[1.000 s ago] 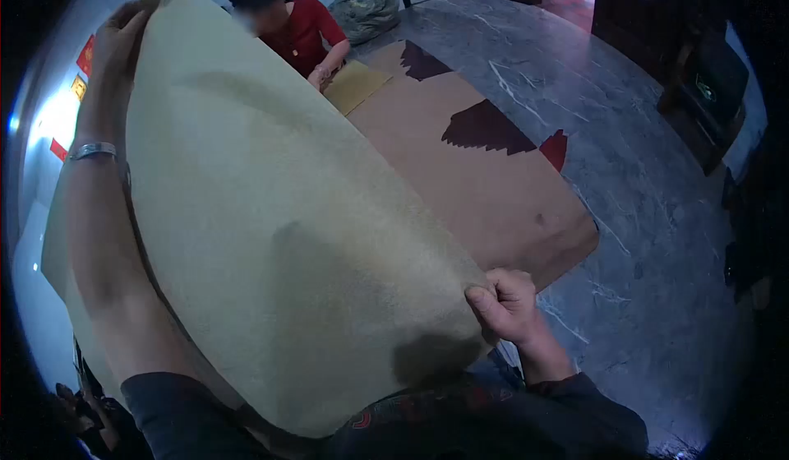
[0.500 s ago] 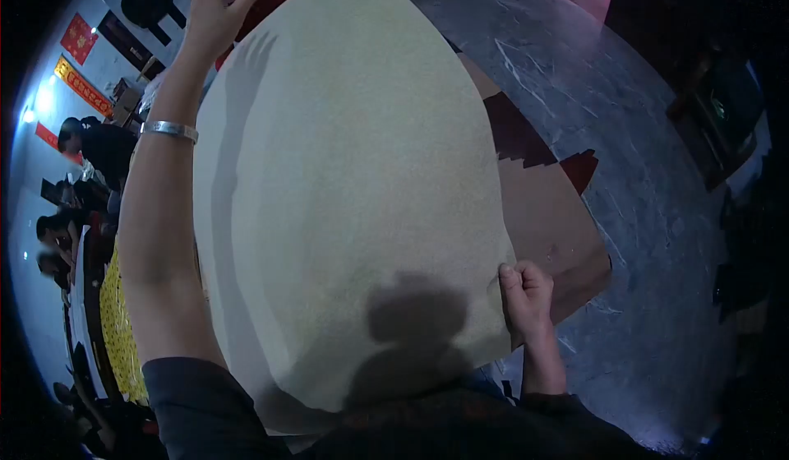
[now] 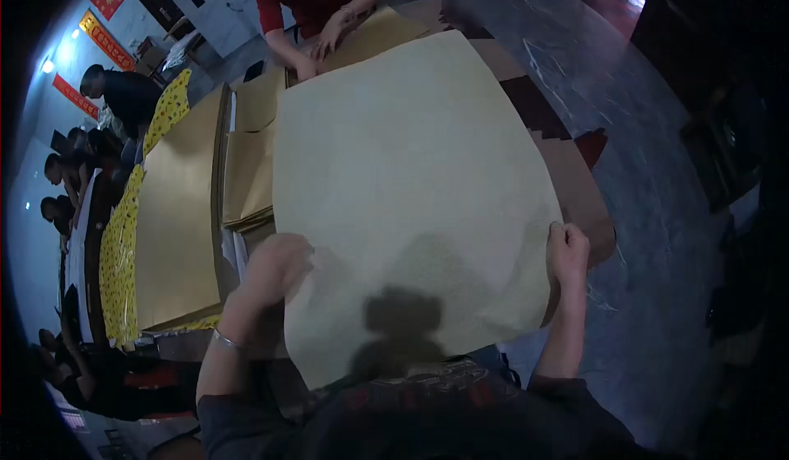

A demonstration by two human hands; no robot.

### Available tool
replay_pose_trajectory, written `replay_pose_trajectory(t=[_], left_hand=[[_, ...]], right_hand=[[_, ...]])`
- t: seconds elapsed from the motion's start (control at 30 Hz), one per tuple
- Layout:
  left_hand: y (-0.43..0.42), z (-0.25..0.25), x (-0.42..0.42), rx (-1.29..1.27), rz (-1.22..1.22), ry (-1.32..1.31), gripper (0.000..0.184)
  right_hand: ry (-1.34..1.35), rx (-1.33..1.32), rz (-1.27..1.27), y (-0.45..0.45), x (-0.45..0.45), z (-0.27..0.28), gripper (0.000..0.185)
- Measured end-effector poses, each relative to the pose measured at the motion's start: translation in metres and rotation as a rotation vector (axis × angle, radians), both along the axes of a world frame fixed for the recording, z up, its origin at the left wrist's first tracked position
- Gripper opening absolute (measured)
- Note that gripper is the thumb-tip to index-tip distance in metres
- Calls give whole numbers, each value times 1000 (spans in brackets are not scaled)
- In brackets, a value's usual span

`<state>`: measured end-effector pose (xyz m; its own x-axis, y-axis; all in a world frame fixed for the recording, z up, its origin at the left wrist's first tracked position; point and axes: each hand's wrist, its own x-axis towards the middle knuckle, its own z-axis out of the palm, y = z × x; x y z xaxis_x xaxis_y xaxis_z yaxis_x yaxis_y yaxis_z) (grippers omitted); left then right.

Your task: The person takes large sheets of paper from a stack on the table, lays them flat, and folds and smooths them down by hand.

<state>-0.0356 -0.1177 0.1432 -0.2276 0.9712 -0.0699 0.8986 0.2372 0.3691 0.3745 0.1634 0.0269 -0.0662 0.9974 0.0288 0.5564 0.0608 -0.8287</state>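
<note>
A large pale sheet of paper [image 3: 411, 147] spreads out in front of me, and its near part rises toward my body. My right hand [image 3: 569, 253] is closed on the sheet's right edge, thumb on top. At the left edge, my left hand [image 3: 279, 269] is smeared by motion. Its fingers reach the sheet's border, but whether they grip it I cannot tell. My shadow falls on the lower part of the sheet.
Across the table a person in a red top [image 3: 316, 4] leans over brown paper [image 3: 374, 39]. Stacks of gold-brown sheets [image 3: 185, 213] lie left on a yellow patterned cloth [image 3: 122, 263]. Brown sheets [image 3: 567, 164] stick out on the right. Several people sit or stand far left.
My left hand has come down from the sheet's far left to its near left edge. The sheet's far end has lowered, so the person in red and the stacks now show.
</note>
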Motion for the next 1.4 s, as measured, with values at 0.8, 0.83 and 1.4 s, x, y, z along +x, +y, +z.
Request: replay_pose_trajectory(t=[0.8,0.83,1.4], left_hand=[[-106,-103,67,382,-298,316,33],[-104,-106,66,389,-318,309,33],[-81,-47,39,408,-165,22,18]], right_hand=[[-350,-39,90,24,53,-9,38],[-352,-40,68,18,52,-1,38],[-805,519,444,-50,155,-54,92]])
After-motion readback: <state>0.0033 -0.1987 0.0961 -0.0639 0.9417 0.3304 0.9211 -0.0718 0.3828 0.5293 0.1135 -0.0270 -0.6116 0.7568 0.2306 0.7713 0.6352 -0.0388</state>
